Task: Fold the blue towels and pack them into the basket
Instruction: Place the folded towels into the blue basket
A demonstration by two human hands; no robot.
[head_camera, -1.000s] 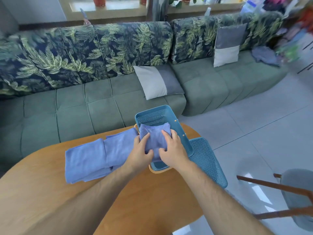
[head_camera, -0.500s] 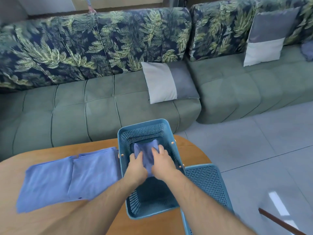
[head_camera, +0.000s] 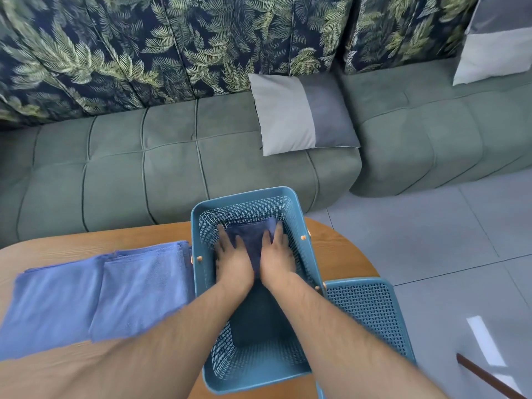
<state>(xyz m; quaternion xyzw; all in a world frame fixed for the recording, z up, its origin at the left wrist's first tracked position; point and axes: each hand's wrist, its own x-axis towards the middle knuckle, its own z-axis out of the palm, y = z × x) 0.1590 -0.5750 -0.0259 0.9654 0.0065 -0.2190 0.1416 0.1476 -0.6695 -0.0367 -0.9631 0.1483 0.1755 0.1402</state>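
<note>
In the head view, much of the folded towel (head_camera: pixel 252 237) is covered: it lies low inside the basket (head_camera: pixel 244 194), at the far end, and both hands rest on it side by side, so only its middle strip and far edge show. The left hand (head_camera: pixel 231 262) lies on the towel's left part and the right hand (head_camera: pixel 277 259) on its right, fingers spread and fairly straight and pressing down rather than curled round the cloth. Whether any fingertip tucks under an edge is hard to make out in the basket's shade. Both forearms cross the basket's near rim and hide part of its floor, and the near floor is dark, with nothing distinct showing on it. Left of the basket, touching its wall, more blue towels (head_camera: pixel 138 292) lie flat on the wooden table (head_camera: pixel 339 254); their near edge is blurred and partly behind the left forearm, so their number is unclear. Just right of the basket a perforated blue panel (head_camera: pixel 368 309) hangs past the table's edge, its lower part cut off. Beyond the basket stands a green sofa (head_camera: pixel 172 174) with a grey cushion (head_camera: pixel 302 113); a second cushion (head_camera: pixel 495 44) is cut off at the frame's right edge. Right of the basket lies a tiled floor (head_camera: pixel 431 240), and a brown wooden bar (head_camera: pixel 486 378) runs out of the bottom corner.
</note>
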